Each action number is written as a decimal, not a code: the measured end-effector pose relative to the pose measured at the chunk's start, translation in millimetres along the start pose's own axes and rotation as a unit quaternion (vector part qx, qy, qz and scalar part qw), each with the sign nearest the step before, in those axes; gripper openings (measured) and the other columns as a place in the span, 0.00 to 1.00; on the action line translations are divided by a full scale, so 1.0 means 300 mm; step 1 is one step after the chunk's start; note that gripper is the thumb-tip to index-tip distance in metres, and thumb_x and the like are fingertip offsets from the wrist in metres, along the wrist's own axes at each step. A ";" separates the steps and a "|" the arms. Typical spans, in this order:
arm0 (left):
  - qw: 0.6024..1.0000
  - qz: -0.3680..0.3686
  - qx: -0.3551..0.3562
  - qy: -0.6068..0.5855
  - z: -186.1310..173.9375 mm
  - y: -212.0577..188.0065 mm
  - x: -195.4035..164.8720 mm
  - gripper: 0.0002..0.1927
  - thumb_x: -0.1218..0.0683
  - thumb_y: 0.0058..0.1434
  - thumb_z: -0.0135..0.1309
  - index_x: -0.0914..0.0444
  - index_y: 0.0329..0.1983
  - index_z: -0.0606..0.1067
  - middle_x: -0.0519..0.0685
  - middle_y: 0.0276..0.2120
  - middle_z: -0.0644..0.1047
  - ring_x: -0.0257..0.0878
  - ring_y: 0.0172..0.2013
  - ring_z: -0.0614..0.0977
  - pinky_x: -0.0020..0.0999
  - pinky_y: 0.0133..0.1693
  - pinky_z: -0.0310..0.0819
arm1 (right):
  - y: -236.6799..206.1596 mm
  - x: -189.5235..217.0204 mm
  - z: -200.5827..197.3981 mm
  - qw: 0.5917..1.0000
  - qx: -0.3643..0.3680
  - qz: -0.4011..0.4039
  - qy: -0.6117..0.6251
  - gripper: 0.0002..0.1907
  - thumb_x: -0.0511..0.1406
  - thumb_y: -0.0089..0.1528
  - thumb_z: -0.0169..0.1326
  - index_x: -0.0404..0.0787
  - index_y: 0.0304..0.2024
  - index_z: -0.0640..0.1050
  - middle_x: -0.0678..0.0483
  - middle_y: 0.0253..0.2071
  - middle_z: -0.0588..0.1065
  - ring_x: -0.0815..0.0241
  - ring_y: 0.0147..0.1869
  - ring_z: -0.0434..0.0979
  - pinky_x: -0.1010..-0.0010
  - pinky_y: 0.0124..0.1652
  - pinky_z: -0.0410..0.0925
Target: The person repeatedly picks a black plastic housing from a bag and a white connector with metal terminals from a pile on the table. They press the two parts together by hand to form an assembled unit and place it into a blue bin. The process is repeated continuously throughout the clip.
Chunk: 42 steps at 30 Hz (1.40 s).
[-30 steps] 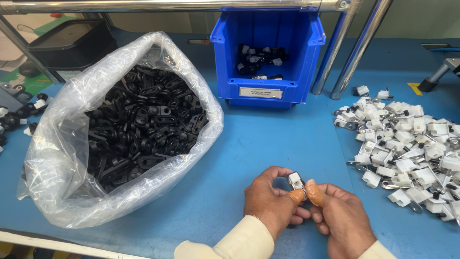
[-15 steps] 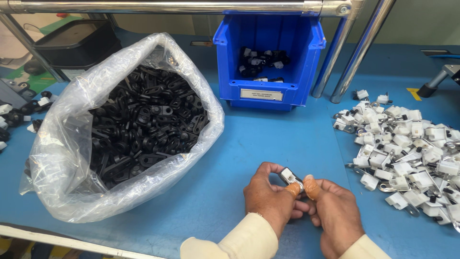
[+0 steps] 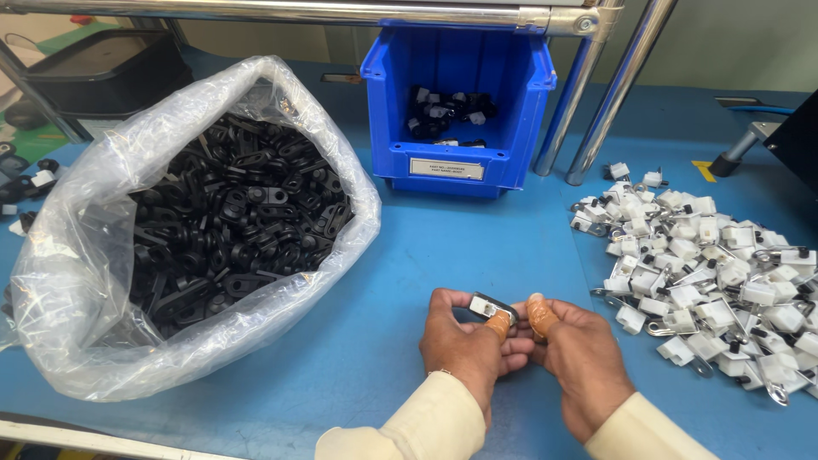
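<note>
Low over the blue table [image 3: 443,255], my left hand [image 3: 464,345] and my right hand [image 3: 579,353] meet at the fingertips. Between them sits a small part [image 3: 492,306], white at one end and black at the other. The left thumb, in an orange finger cot, presses on it; the right thumb, also in a cot, touches its right end. To the left lies a clear plastic bag [image 3: 102,264] full of black plastic pieces [image 3: 239,230]. On the right is a loose pile of white parts with metal tabs [image 3: 699,273].
A blue bin [image 3: 456,153] holding several black-and-white parts stands at the back centre. Two slanted metal posts [image 3: 596,111] rise to its right. A dark tray [image 3: 94,77] sits at the back left, and a few small parts lie at the far left edge.
Both hands have stayed together on the small part, turning it slightly; the white end now points left. The view has shifted a little.
</note>
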State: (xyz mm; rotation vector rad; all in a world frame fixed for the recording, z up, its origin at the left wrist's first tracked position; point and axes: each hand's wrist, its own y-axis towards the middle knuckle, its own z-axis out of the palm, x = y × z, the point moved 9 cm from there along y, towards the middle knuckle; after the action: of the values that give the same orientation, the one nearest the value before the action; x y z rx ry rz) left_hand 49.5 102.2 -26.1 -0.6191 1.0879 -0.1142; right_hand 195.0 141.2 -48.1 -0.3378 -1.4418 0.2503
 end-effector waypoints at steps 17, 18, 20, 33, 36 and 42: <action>0.989 -0.011 0.119 0.092 -0.019 0.005 0.029 0.21 0.55 0.63 0.58 0.67 0.58 0.74 0.56 0.40 0.83 0.41 0.34 0.86 0.32 0.34 0.84 | 0.038 0.073 0.001 0.982 0.013 -0.129 -0.134 0.14 0.37 0.64 0.57 0.29 0.37 0.83 0.47 0.32 0.80 0.59 0.32 0.78 0.68 0.37 0.73; 0.989 -0.017 0.116 0.088 -0.015 0.001 0.034 0.21 0.56 0.63 0.58 0.66 0.58 0.74 0.55 0.40 0.83 0.41 0.34 0.86 0.31 0.34 0.85 | 0.043 0.060 -0.007 0.990 0.002 -0.097 -0.101 0.16 0.39 0.65 0.56 0.29 0.38 0.81 0.47 0.33 0.80 0.57 0.33 0.79 0.66 0.37 0.74; 0.991 -0.030 0.109 0.078 -0.016 -0.002 0.037 0.20 0.56 0.63 0.58 0.66 0.58 0.74 0.55 0.39 0.83 0.41 0.34 0.87 0.31 0.35 0.85 | 0.049 0.031 -0.017 0.999 -0.017 -0.032 -0.035 0.18 0.42 0.67 0.52 0.30 0.40 0.79 0.45 0.34 0.79 0.53 0.34 0.79 0.63 0.38 0.74; 0.988 -0.081 0.132 -0.001 0.010 -0.005 0.071 0.16 0.54 0.64 0.57 0.64 0.51 0.70 0.56 0.40 0.81 0.43 0.37 0.87 0.37 0.40 0.87 | 0.036 0.015 -0.029 0.999 -0.006 -0.025 -0.023 0.16 0.40 0.65 0.57 0.30 0.39 0.77 0.47 0.33 0.79 0.56 0.33 0.78 0.66 0.34 0.72; 0.989 -0.075 0.122 0.019 0.022 -0.005 0.071 0.16 0.55 0.64 0.56 0.64 0.52 0.69 0.55 0.40 0.81 0.44 0.37 0.87 0.38 0.40 0.87 | 0.053 0.012 -0.031 0.999 -0.043 -0.025 0.009 0.16 0.40 0.66 0.56 0.31 0.38 0.75 0.48 0.32 0.78 0.56 0.32 0.77 0.66 0.33 0.71; 0.980 -0.098 0.164 -0.053 0.049 0.005 0.088 0.16 0.53 0.68 0.55 0.65 0.52 0.67 0.57 0.43 0.80 0.44 0.41 0.86 0.37 0.42 0.86 | 0.019 0.023 -0.037 0.999 -0.032 0.038 0.010 0.18 0.45 0.66 0.52 0.34 0.39 0.77 0.49 0.32 0.78 0.59 0.34 0.79 0.68 0.36 0.72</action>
State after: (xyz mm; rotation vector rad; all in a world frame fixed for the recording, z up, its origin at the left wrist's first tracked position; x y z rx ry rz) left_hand 74.3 99.4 -43.2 -0.4280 0.8779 -0.4176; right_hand 207.0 148.1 -44.9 -0.4479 -1.4214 0.2621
